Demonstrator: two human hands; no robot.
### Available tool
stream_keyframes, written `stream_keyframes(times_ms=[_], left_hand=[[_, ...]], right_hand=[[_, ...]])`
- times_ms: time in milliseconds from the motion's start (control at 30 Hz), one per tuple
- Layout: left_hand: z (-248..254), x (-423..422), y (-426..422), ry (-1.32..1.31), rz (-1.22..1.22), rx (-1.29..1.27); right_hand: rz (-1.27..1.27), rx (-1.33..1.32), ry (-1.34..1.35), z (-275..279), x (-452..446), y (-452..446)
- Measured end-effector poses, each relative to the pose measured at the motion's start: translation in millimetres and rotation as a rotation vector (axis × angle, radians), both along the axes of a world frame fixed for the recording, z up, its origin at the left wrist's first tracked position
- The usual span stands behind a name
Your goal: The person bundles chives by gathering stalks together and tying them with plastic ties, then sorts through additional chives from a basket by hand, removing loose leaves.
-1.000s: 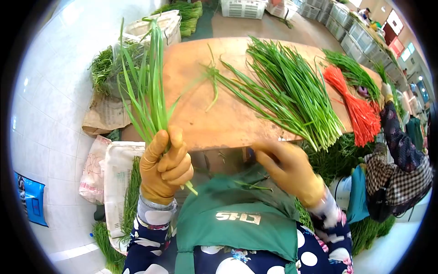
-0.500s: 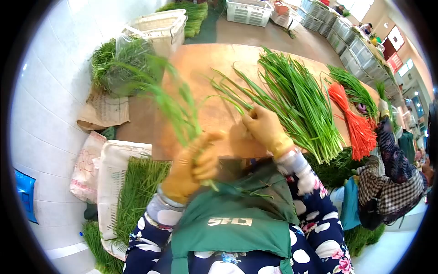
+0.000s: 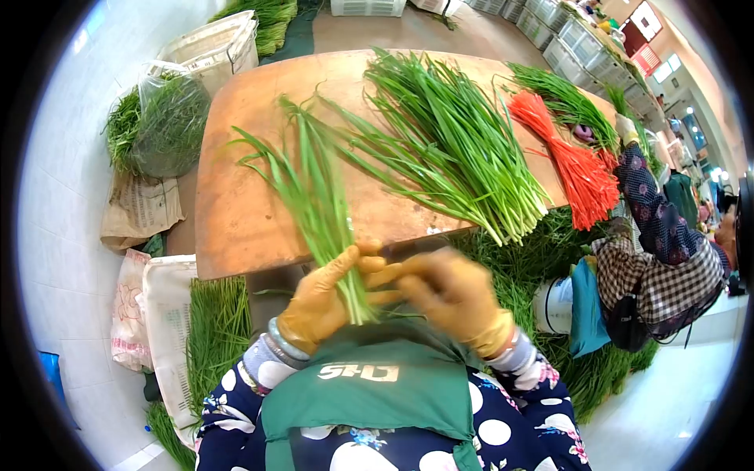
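Gloved in yellow, my left hand (image 3: 326, 294) is wrapped round the lower stalks of a small bunch of long green leaves (image 3: 314, 196), whose tips lean over the wooden table (image 3: 243, 212). My right hand (image 3: 455, 294), also gloved, is beside the stalk ends and smeared by motion; whether it holds anything cannot be made out. On the table to the right rests a large pile of green stalks (image 3: 463, 149), cut ends toward me. Beyond it lies a bundle of red ties (image 3: 569, 165), with more green stalks (image 3: 569, 102) behind.
A white crate (image 3: 165, 314) with greens stands at the lower left. Behind it are a plastic bag of greens (image 3: 169, 125) and another crate (image 3: 212, 51). At the right, a co-worker's sleeve (image 3: 648, 196) reaches to the table, near a white bucket (image 3: 554, 304). Greens lie below the table.
The bunch in my left hand has swung over the table. My right hand has drawn back from the table toward the stalk ends. The whole view has shifted.
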State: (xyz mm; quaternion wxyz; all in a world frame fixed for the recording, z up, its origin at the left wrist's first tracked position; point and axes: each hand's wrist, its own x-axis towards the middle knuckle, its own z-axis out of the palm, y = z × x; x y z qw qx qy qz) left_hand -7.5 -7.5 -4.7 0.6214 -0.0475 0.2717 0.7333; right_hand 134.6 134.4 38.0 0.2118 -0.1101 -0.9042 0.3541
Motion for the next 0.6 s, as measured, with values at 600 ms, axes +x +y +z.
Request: stream_keyframes(times_ms=[600], left_hand=[[-3, 6, 5, -0.109, -0.017, 0.046]], right_hand=[[-0.336, -0.950, -0.262, 5, 25, 41]])
